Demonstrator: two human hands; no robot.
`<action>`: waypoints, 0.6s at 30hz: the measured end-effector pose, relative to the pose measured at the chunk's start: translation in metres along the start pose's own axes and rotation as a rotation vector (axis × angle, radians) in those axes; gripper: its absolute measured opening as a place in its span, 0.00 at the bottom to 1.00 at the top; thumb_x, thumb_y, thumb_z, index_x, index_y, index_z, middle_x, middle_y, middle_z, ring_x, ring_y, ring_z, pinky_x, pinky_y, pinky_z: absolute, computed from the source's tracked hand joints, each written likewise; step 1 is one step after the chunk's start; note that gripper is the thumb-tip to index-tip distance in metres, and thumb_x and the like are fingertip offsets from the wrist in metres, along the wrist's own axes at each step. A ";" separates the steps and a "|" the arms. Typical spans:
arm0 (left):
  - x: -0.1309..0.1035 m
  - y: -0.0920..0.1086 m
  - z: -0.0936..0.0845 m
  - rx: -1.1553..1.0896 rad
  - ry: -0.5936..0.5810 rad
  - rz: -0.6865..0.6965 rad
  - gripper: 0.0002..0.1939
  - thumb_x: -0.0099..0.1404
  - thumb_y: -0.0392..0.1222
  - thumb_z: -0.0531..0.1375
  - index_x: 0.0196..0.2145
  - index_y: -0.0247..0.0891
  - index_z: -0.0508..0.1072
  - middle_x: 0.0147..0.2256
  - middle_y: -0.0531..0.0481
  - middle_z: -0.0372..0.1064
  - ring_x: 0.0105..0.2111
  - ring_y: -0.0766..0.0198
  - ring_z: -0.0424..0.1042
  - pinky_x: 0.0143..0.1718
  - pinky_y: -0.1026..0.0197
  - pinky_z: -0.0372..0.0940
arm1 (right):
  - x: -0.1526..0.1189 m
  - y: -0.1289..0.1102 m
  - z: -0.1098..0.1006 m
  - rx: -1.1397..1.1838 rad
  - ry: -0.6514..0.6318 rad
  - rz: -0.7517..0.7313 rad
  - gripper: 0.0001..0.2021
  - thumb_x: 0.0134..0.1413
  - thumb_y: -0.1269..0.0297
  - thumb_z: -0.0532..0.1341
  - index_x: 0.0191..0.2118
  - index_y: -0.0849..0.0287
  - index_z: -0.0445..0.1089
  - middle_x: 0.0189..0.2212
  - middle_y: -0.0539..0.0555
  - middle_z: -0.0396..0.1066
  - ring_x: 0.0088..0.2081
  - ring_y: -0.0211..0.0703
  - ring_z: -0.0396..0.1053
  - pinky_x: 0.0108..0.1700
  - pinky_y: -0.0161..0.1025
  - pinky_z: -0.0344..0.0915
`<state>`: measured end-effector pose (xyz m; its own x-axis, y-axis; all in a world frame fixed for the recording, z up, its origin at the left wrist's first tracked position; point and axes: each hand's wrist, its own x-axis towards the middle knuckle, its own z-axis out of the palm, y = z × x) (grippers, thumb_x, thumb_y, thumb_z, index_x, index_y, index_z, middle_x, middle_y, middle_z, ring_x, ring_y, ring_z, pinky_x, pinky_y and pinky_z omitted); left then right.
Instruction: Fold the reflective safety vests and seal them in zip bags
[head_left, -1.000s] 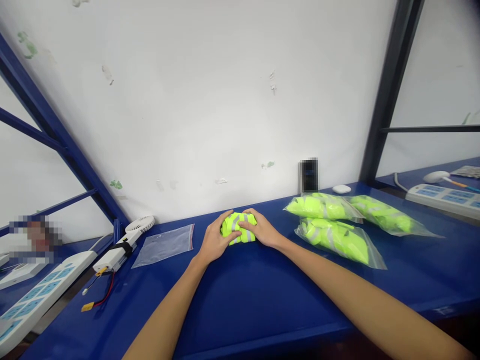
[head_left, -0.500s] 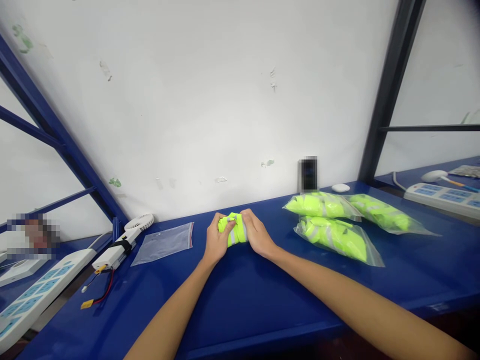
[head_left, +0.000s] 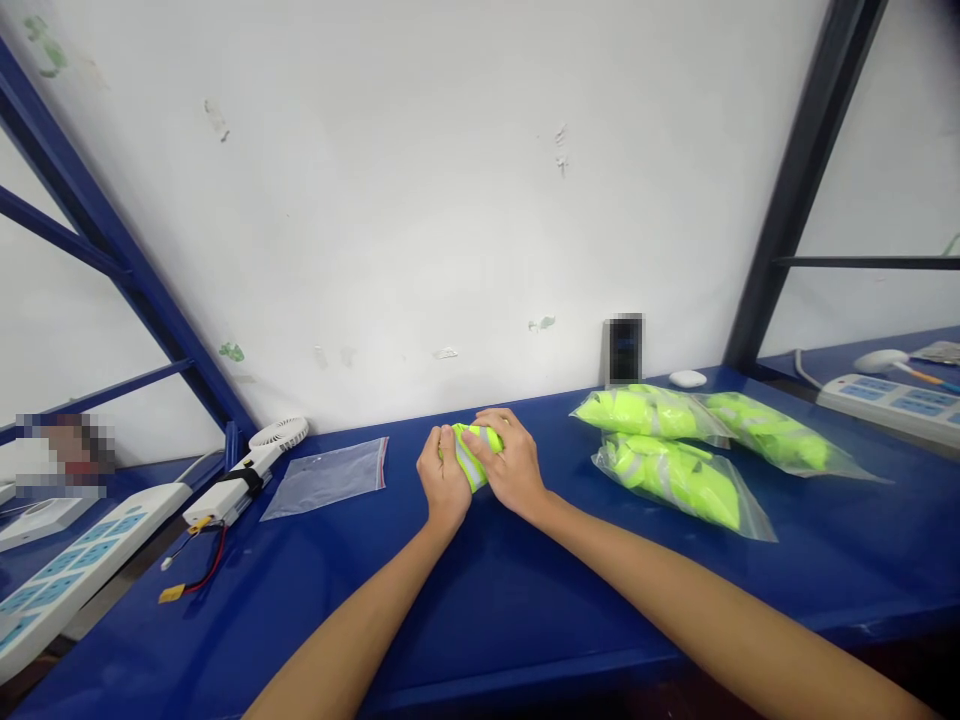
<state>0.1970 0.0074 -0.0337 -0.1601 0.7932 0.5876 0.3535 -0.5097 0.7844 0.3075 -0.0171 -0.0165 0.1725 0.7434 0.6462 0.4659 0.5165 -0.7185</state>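
- The left hand point(head_left: 444, 484) is curled closed around the near-left side of a folded neon-yellow vest point(head_left: 474, 452) with grey reflective strips, fingers wrapped up over its edge.
- The right hand point(head_left: 511, 466) lies over the top and right of the same bundle, fingers bent down onto it — between the two hands only a small patch of the fabric shows.
- The vest sits low over the blue table point(head_left: 525, 600), in the middle of its far half, close to the white wall point(head_left: 420, 200); whether it rests on the surface or is just lifted cannot be told.
- At nine o'clock from the hands, near but apart, an empty clear zip bag point(head_left: 326, 477) lies flat.
- Further out at nine o'clock: a small white handheld fan point(head_left: 251, 470), then a white power strip point(head_left: 75, 565) at the table's left end.
- At three o'clock lie three bagged vests point(head_left: 675, 470) — neon-yellow bundles in clear plastic, two at the back and one in front, touching one another.
- At two o'clock a small dark upright object point(head_left: 624, 350) stands against the wall, blurred, with a white oval thing point(head_left: 687, 379) just beside it.
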 end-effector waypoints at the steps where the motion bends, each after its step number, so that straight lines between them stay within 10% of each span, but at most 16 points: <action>1: 0.000 -0.001 0.000 -0.017 0.000 -0.002 0.20 0.70 0.54 0.44 0.24 0.40 0.57 0.22 0.55 0.55 0.24 0.67 0.56 0.26 0.63 0.55 | 0.000 0.000 0.000 -0.018 -0.011 -0.001 0.15 0.54 0.48 0.60 0.37 0.54 0.72 0.39 0.55 0.69 0.39 0.46 0.68 0.45 0.41 0.63; 7: 0.004 -0.010 -0.005 -0.039 -0.068 0.048 0.20 0.70 0.50 0.46 0.22 0.40 0.55 0.21 0.55 0.53 0.23 0.66 0.55 0.26 0.63 0.54 | -0.003 0.003 0.006 -0.024 0.019 0.083 0.16 0.50 0.47 0.62 0.27 0.56 0.65 0.28 0.50 0.66 0.30 0.41 0.64 0.35 0.36 0.60; 14: 0.035 -0.017 -0.034 0.337 -0.463 0.466 0.18 0.70 0.46 0.45 0.33 0.40 0.72 0.34 0.47 0.71 0.38 0.58 0.66 0.46 0.54 0.60 | 0.006 0.025 0.006 0.005 0.006 0.226 0.15 0.48 0.53 0.61 0.21 0.57 0.61 0.19 0.45 0.60 0.24 0.37 0.58 0.28 0.35 0.54; 18: 0.068 -0.043 -0.081 0.649 -0.220 0.389 0.20 0.69 0.46 0.45 0.42 0.38 0.75 0.42 0.42 0.73 0.46 0.52 0.66 0.54 0.50 0.57 | 0.017 0.044 -0.007 -0.015 0.035 0.310 0.13 0.46 0.55 0.60 0.19 0.57 0.62 0.16 0.45 0.57 0.22 0.37 0.56 0.25 0.35 0.51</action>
<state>0.0966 0.0568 -0.0114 0.2476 0.6800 0.6901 0.8250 -0.5214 0.2178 0.3373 0.0150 -0.0353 0.3379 0.8494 0.4055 0.3993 0.2607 -0.8790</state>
